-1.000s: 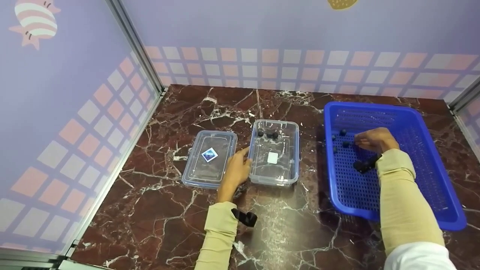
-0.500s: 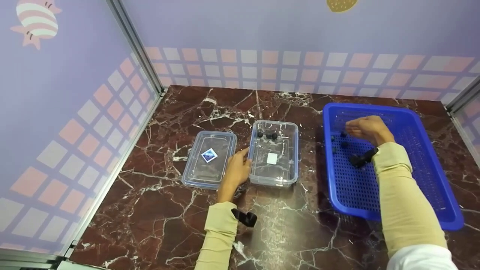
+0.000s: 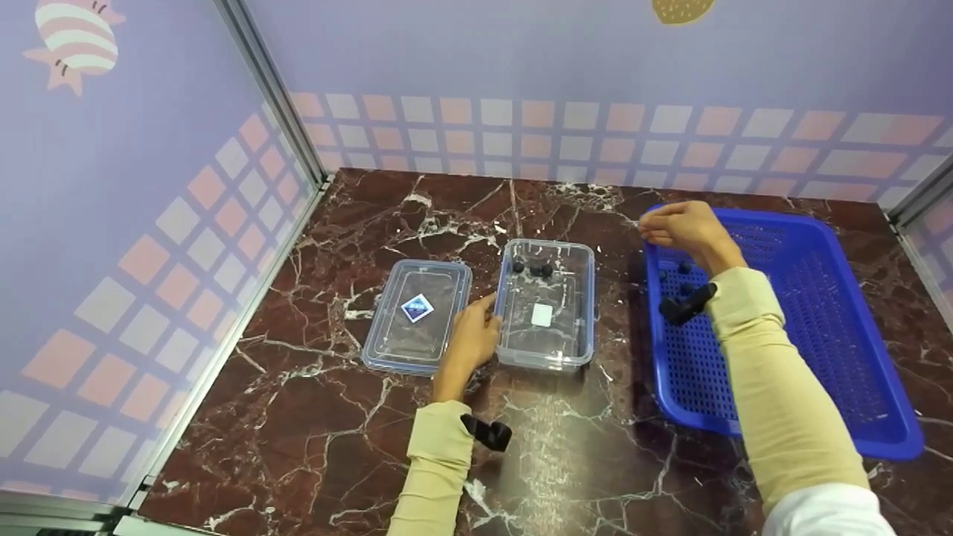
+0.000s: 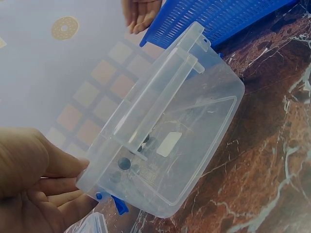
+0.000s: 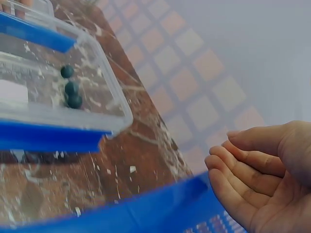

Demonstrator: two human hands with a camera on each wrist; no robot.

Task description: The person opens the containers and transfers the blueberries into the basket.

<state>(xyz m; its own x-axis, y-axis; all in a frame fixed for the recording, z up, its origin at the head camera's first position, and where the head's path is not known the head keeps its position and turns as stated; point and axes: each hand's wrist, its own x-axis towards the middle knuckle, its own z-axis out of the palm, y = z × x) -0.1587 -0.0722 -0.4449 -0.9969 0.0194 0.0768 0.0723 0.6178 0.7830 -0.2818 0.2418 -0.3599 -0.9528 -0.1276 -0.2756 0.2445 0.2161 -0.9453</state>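
Note:
A clear plastic container with blue side clips stands mid-table, holding a few small dark balls that look like blueberries. In the left wrist view my left hand pinches its rim, thumb over the edge and fingers beneath. My right hand hovers over the far left corner of a blue perforated basket. Its fingers are bent toward the thumb in the right wrist view; nothing shows between them, though the inside of the grasp is partly hidden. Several more dark balls lie along the basket's left side.
Left of the container lies its clear lid with a blue diamond sticker. Lilac patterned walls close off the back and sides of the dark red marbled table. A strip of table separates container and basket.
My right hand has risen from inside the basket and moved left and away from me, to above its far left rim. The left hand and container have stayed put.

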